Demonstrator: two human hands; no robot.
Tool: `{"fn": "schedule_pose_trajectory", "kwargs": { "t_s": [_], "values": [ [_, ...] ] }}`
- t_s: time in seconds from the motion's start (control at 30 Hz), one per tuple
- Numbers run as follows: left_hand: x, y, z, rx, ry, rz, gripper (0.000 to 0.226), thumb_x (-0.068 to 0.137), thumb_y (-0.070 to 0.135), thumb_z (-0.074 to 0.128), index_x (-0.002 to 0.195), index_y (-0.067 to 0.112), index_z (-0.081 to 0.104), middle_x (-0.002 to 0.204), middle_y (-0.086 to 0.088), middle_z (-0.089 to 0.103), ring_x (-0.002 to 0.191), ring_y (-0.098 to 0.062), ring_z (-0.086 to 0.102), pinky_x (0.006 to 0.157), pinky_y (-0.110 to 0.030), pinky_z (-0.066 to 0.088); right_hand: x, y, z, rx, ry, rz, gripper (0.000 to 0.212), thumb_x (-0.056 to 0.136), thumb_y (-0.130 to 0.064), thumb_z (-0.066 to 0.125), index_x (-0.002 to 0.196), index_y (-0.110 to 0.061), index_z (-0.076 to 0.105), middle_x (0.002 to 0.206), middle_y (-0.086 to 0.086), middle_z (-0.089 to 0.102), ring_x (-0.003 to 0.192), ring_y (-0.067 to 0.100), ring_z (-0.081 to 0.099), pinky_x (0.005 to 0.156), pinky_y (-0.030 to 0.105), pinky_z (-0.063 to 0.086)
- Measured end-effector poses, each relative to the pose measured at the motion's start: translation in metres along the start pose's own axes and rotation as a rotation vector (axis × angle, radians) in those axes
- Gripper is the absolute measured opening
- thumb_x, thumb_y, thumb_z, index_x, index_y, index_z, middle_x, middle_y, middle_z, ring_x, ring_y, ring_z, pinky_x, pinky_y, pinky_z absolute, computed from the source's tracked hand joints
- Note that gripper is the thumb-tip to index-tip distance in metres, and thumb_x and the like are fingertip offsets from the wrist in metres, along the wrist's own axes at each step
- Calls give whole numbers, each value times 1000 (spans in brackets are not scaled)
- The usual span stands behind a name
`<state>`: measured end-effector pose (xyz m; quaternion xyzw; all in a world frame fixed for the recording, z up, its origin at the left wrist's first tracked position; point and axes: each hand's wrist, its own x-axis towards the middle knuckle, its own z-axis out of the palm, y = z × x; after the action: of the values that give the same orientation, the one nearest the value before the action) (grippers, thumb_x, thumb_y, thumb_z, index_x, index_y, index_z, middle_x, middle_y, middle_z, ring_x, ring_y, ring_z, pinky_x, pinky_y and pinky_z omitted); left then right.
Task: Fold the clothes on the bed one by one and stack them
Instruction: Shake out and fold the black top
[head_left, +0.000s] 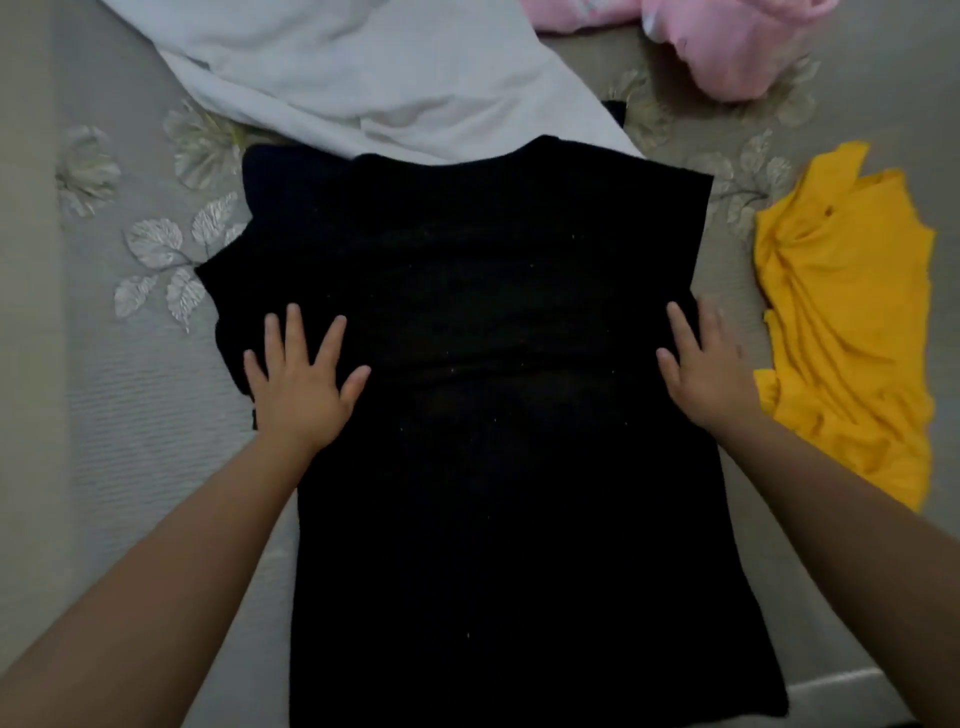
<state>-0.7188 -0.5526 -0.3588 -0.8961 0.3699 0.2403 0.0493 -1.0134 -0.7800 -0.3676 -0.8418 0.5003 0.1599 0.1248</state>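
A black shirt (483, 364) lies spread flat on the bed (156, 415), collar end away from the person, hem running out of view at the near edge. The left hand (298, 384) lies on the shirt's left side with fingers straight and spread, palm down on the cloth. The right hand (701, 374) rests at the shirt's right edge, fingers straight, partly on the cloth and partly on the bedcover. The hands are well apart, one on each side of the shirt's body, and neither grips anything.

Beyond the hands, a white garment (363, 78) touches the shirt's collar end and may run under it. Further beyond the right hand sits a pink garment (727, 47); a yellow garment (841, 322) lies crumpled just beside the right hand's outer side.

My judgement: the shirt is being smoothed before its first fold. The risks are these. The left sleeve looks bunched beyond the left hand's fingers, so folding now could trap creases. Dragging the shirt could pull the white garment along. The right hand could also catch the yellow cloth when lifting the edge.
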Motion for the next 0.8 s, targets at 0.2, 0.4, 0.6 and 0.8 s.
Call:
{"fn": "schedule_pose_trajectory", "kwargs": {
  "t_s": [0.2, 0.4, 0.6, 0.8],
  "values": [
    [-101, 3, 60, 73, -77, 125, 64, 94, 49, 34, 148, 24, 12, 155, -15, -3, 143, -30, -7, 113, -50, -1, -101, -9, 44, 30, -84, -35, 57, 86, -31, 35, 132, 2, 46, 138, 33, 38, 125, 49, 40, 95, 58, 38],
    [-204, 4, 119, 62, -162, 109, 69, 84, 52, 31, 135, 8, 45, 142, -27, 35, 133, -43, 31, 101, -63, 21, -177, 19, 74, -75, -161, -166, 56, 82, -32, 35, 123, 1, 54, 128, 30, 50, 115, 47, 52, 85, 62, 42],
    [-262, -10, 148, 205, -49, 285, 72, 72, 58, 65, 124, 9, 53, 128, -29, 51, 127, -35, 30, 103, -63, 7, -236, 62, 93, -33, -85, -253, 49, 76, -7, 41, 125, -3, 37, 126, 40, 45, 110, 55, 50, 81, 61, 46],
    [-294, -45, 159, 496, -49, 521, 110, 26, 4, 91, 126, 8, 47, 137, -18, 39, 144, -24, 0, 112, -48, -12, -293, 60, 108, -85, 14, -487, 50, 77, -36, 52, 121, -13, 43, 134, 12, 34, 122, 31, 35, 87, 63, 40]
  ]
}}
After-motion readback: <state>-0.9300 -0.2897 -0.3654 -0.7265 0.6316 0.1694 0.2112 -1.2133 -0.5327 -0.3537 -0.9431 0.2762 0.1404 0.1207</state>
